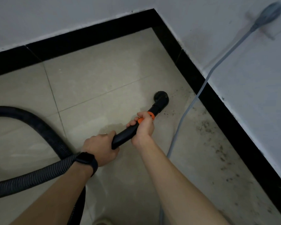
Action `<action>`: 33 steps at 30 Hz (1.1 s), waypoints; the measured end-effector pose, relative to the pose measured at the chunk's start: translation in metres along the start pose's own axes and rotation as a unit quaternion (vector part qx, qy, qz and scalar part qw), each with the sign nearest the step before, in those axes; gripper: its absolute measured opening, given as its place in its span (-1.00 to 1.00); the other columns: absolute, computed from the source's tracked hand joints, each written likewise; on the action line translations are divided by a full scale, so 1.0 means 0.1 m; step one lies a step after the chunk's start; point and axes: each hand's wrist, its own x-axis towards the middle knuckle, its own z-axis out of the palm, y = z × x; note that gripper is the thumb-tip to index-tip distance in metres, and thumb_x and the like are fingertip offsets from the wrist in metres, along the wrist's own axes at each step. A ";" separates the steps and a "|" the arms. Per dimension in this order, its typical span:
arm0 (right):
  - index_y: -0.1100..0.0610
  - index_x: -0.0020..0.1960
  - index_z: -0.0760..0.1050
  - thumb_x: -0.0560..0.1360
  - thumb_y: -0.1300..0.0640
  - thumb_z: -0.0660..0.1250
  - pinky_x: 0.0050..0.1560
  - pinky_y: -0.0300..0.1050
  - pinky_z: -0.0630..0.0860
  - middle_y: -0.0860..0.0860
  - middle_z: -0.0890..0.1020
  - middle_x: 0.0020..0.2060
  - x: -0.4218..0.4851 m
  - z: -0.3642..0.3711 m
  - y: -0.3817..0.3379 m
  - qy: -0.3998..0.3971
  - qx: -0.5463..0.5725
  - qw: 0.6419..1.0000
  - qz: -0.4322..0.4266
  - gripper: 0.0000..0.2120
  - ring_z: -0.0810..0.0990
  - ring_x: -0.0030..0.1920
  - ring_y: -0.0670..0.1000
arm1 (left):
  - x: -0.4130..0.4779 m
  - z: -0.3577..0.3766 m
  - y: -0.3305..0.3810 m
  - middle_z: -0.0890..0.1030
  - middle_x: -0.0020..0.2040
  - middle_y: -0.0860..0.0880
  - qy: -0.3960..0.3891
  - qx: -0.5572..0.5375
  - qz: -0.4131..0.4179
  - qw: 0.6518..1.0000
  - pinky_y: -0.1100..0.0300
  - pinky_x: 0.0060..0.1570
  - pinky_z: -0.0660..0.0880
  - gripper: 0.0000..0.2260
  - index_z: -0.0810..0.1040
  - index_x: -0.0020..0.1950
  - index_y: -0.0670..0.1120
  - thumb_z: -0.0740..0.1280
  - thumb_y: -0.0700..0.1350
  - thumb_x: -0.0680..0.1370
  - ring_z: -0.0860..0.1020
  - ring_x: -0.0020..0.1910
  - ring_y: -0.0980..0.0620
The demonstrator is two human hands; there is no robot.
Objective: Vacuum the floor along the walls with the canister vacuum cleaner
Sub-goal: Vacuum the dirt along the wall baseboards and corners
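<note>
Your wand lies low over the floor, its long axis running from lower left up and to the right. The round brush head at the far end is down on the tile and points toward the skirting of the right-hand wall, near it but not touching.

Your right hand is the forward one. Its fingers are curled round the wand just behind the orange collar, with that forearm reaching in from the lower right. Your left hand is wrapped round the rear end of the wand, back of the hand up, and a dark watch sits on that wrist.

From under your left wrist the ribbed hose runs off to the left, and a second stretch of it loops back across the tiles higher up.

Dark specks of dirt lie scattered on the floor between the brush head and the skirting and on along that wall toward you. A grey cable crosses that patch, climbs over the skirting and runs up the wall to a blurred plug.
</note>
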 end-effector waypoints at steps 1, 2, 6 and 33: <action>0.15 -0.18 0.39 0.39 0.31 0.30 -0.45 -0.16 0.39 0.02 0.40 -0.42 0.01 -0.03 -0.04 0.007 -0.002 1.000 -0.006 -0.88 0.35 -0.54 0.01 | 0.00 0.02 0.06 0.61 -0.06 0.05 0.003 0.001 0.004 1.000 0.13 -0.19 0.45 -0.79 0.35 0.07 0.09 0.25 0.14 0.51 0.61 -0.11 -0.09; 0.15 -0.21 0.39 0.39 0.31 0.29 -0.45 -0.16 0.38 0.02 0.40 -0.43 0.02 -0.06 -0.08 0.013 -0.005 1.000 -0.013 -0.89 0.34 -0.54 0.01 | 0.01 0.05 0.12 0.61 -0.05 0.05 0.007 0.002 0.008 1.000 0.12 -0.18 0.46 -0.78 0.35 0.08 0.08 0.24 0.14 0.51 0.61 -0.10 -0.10; 0.16 -0.23 0.39 0.40 0.32 0.28 -0.48 -0.17 0.36 0.03 0.40 -0.44 0.09 -0.14 -0.31 0.040 -0.007 0.998 -0.046 -0.89 0.34 -0.55 0.01 | 0.15 0.08 0.35 0.60 -0.04 0.01 0.013 -0.005 0.024 1.000 0.12 -0.19 0.46 -0.78 0.36 0.10 0.05 0.24 0.11 0.53 0.60 -0.10 -0.11; 0.18 -0.18 0.38 0.44 0.38 0.28 -0.46 -0.14 0.40 0.06 0.40 -0.43 0.58 -0.07 -1.00 0.105 -0.149 0.971 -0.154 -0.85 0.35 -0.54 0.02 | 0.86 0.22 0.90 0.53 -0.19 0.02 -0.030 -0.224 0.021 0.974 0.20 -0.29 0.42 -0.86 0.40 -0.05 0.12 0.33 0.02 0.45 0.51 -0.24 -0.05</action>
